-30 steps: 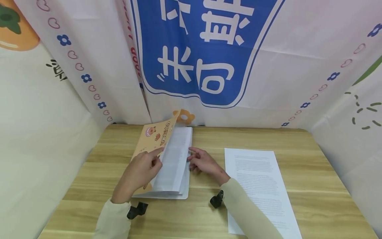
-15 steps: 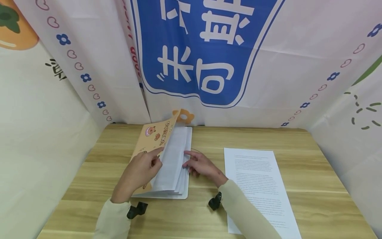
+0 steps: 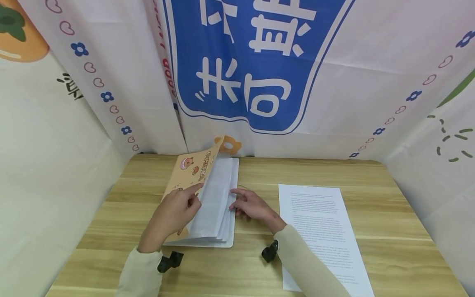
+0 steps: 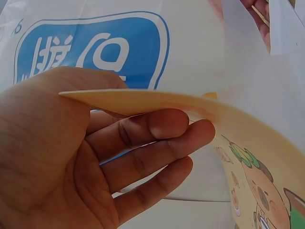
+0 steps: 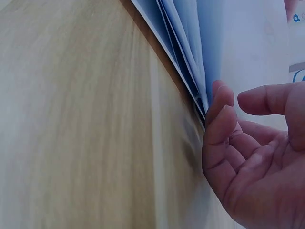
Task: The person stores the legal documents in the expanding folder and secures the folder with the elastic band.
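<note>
A folder with a tan cartoon-bear cover lies partly opened at the left of the table, its white leaves showing beneath the raised cover. My left hand grips the cover's free edge; the left wrist view has the tan cover between the thumb side and the curled fingers. At the leaves' right edge is my right hand, fingers loosely bent. In the right wrist view its fingertips meet the fanned leaf edges, while the thumb stands apart from them.
A printed sheet of paper lies on the wooden table to the right, partly under the right forearm. Behind the table hangs a white cloth with a blue sign print.
My right hand has shifted slightly left. The upper leaves' edges have moved left and fanned apart, so several edges show. The left hand and cover have stayed in place.
</note>
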{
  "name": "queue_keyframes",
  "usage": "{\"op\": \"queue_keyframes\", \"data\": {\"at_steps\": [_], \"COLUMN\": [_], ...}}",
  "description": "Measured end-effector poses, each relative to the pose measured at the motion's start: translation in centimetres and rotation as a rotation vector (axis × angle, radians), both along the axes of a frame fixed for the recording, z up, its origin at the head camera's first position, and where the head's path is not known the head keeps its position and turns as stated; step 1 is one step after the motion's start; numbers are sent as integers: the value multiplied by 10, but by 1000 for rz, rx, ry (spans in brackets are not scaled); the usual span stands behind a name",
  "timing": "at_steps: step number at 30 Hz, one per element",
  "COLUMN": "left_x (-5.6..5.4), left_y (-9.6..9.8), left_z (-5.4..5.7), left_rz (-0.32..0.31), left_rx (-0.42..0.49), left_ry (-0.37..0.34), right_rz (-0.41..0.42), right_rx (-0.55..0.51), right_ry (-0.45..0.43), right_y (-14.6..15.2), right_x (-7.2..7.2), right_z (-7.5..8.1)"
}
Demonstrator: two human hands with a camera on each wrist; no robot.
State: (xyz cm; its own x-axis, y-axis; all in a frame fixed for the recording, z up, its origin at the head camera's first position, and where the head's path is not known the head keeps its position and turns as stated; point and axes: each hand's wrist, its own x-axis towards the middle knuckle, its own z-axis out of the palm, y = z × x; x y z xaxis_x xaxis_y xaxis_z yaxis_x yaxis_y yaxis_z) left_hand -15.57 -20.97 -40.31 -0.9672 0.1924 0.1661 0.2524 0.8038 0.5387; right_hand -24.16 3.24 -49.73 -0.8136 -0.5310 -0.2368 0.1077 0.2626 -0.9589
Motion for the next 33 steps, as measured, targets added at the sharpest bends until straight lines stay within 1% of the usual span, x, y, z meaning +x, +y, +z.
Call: {"op": "queue_keyframes", "data": {"at_steps": [4, 7, 10, 13, 16, 21, 24, 26, 28, 29, 33], "left_x": [-1, -1, -2, -2, -3, -3, -2, -2, -1, -1, -3], "left_y": [1, 1, 1, 2, 2, 5, 6, 6, 6, 6, 6], "left_z": [-1, -1, -2, -2, -2, -5, -6, -7, -8, -9, -12], "left_rz": [-4, -8, -13, -17, -29, -45, -43, -35, -27, -24, -33], "left_rx": [9, 15, 18, 21, 31, 39, 25, 16, 12, 13, 22], "left_ry": [4, 8, 4, -5, 2, 2, -6, -10, -13, -17, -20], "right_rz": [-11, -20, -30, -57, -95, -181, -226, -241, -246, -243, -223], "right_rx": [29, 71, 134, 199, 254, 389, 457, 497, 570, 619, 823], "right_ry": [38, 90, 158, 225, 302, 449, 499, 526, 522, 506, 368], "right_y": [9, 21, 36, 55, 77, 119, 142, 157, 172, 180, 212], "right_x": [2, 5, 7, 10, 14, 28, 42, 51, 60, 63, 74], "right_z": [4, 9, 15, 18, 22, 32, 40, 45, 51, 53, 56]}}
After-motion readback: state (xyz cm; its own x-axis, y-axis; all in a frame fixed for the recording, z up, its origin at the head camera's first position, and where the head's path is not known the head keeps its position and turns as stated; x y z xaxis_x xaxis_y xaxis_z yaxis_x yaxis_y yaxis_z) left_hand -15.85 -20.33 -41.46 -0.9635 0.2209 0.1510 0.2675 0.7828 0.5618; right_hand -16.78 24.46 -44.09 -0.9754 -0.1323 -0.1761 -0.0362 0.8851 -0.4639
